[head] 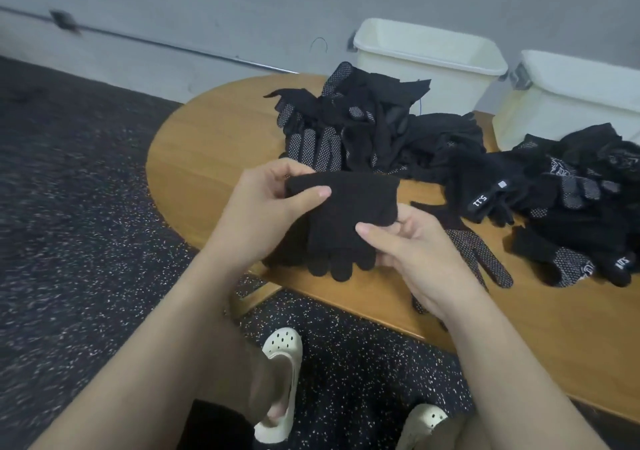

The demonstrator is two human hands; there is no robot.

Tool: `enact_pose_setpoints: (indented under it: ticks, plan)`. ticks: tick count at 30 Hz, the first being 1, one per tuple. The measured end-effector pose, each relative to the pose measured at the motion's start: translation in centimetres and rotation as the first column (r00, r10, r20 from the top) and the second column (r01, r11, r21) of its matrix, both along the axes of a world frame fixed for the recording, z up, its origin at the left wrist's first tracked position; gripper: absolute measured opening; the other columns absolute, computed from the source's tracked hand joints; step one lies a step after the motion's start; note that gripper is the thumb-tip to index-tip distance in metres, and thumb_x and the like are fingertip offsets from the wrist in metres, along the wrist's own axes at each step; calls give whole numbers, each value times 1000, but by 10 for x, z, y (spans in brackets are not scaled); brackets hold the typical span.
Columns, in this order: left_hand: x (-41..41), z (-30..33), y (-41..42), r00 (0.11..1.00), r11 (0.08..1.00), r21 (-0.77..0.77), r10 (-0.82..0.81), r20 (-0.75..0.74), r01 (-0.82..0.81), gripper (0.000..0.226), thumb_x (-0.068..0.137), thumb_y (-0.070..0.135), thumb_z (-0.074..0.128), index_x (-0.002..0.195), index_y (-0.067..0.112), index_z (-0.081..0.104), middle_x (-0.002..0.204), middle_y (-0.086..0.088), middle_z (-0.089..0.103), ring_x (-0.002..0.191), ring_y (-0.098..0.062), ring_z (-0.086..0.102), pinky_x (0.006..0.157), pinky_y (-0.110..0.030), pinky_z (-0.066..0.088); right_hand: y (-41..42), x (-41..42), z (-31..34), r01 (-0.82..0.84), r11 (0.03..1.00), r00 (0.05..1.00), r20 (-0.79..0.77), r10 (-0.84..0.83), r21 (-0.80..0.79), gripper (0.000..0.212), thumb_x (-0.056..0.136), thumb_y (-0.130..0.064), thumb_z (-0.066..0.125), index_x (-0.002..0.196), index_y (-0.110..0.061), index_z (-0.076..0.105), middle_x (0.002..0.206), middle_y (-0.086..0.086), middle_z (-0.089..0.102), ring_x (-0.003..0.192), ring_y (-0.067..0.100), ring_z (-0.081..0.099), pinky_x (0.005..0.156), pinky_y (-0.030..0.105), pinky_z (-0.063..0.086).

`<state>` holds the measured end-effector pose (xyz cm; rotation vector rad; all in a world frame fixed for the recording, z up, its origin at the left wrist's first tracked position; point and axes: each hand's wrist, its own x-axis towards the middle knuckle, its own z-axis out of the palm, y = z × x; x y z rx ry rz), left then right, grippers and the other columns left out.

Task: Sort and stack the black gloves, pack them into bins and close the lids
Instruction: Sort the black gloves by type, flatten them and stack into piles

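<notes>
holding a plain black knit glove (341, 221) in the air over the near edge of the wooden bench (214, 138), a person works with both bare hands. the left hand (273, 207) pinches the cuff corner between thumb and curled fingers; the right hand (408, 245) pinches the opposite side lower down, thumb on top and fingers beneath. the glove's long axis runs roughly away-to-near, cuff toward the wall and fingers pointing down toward the person, hanging just past the bench edge.

behind it sits a loose heap of black gloves (363, 127), many with white grip dots, and a second heap (568, 207) to the right. two white bins (429, 58) (571, 103) stand open at the back.

risks, as a judgement: this plain glove could get stacked with dotted ones, since everything is black and tangled. the dangling fingers may snag or drag a neighbouring glove off the bench. the light pinch could let it slip to the floor (86, 224).
</notes>
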<state>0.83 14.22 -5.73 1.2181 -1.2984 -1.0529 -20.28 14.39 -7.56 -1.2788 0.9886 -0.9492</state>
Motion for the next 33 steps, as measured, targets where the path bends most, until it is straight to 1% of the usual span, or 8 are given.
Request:
enact_pose_setpoints:
  ticks: [4, 9, 12, 16, 19, 23, 28, 33]
  plan:
    - [32, -7, -7, 986, 990, 28, 133, 104, -136, 8, 92, 19, 75, 92, 12, 73, 83, -2, 79, 75, -9, 73, 63, -20, 54, -12, 36, -4, -10, 999, 1000, 13, 10, 35, 14, 97, -8, 66, 109, -12, 73, 79, 4, 71, 70, 12, 64, 64, 25, 52]
    - [56, -17, -15, 961, 965, 48, 251, 118, -258, 9, 91, 25, 77, 86, 18, 75, 81, 4, 78, 77, -8, 74, 63, -22, 53, -20, 66, -4, -8, 998, 999, 43, 6, 59, 15, 98, -6, 65, 105, -14, 75, 85, 5, 78, 68, 11, 69, 63, 28, 57]
    - [61, -23, -20, 944, 953, 47, 288, 160, -298, 13, 90, 26, 78, 84, 16, 75, 76, 7, 76, 72, -4, 71, 61, -21, 50, -24, 73, -5, 65, 994, 997, 42, -69, 91, 9, 97, -5, 66, 100, -8, 74, 72, 4, 73, 60, 11, 66, 57, 28, 57]
    - [68, -31, -24, 924, 939, 64, 317, 212, -337, 20, 88, 31, 80, 83, 13, 75, 77, 2, 77, 77, -18, 74, 65, -39, 55, -27, 76, -7, 99, 994, 992, -80, -95, 53, 4, 95, -10, 70, 97, -11, 74, 73, 2, 76, 57, 15, 69, 48, 24, 51]
    - [68, -35, -26, 919, 939, 62, 315, 237, -338, 16, 89, 30, 80, 82, 16, 76, 76, 5, 77, 68, -6, 69, 60, -30, 51, -29, 75, -13, 138, 990, 973, -180, -142, -33, 3, 93, -17, 74, 90, -17, 74, 64, -6, 70, 46, 6, 55, 45, 17, 40]
    - [67, -39, -29, 897, 928, 23, 352, 269, -371, 14, 87, 30, 82, 82, 19, 75, 77, 6, 77, 75, -9, 71, 68, -35, 57, -31, 78, -17, 191, 976, 947, -244, -210, -101, 13, 88, -21, 79, 77, -22, 72, 67, -7, 72, 63, -3, 63, 60, 9, 44]
    - [67, -45, -33, 885, 942, -42, 328, 330, -333, 10, 87, 30, 82, 87, 24, 74, 88, 9, 77, 89, -8, 72, 85, -38, 59, -34, 74, -20, 228, 964, 920, -295, -259, -135, 18, 83, -24, 83, 70, -25, 71, 71, -15, 69, 70, -8, 62, 61, 5, 42]
    - [69, -45, -33, 831, 938, -97, 339, 440, -332, 7, 88, 34, 79, 86, 31, 74, 84, 16, 73, 80, -5, 66, 73, -23, 51, -35, 70, -20, 229, 960, 904, -332, -271, -160, 16, 83, -29, 83, 71, -23, 74, 63, -21, 62, 67, -8, 61, 60, 3, 40]
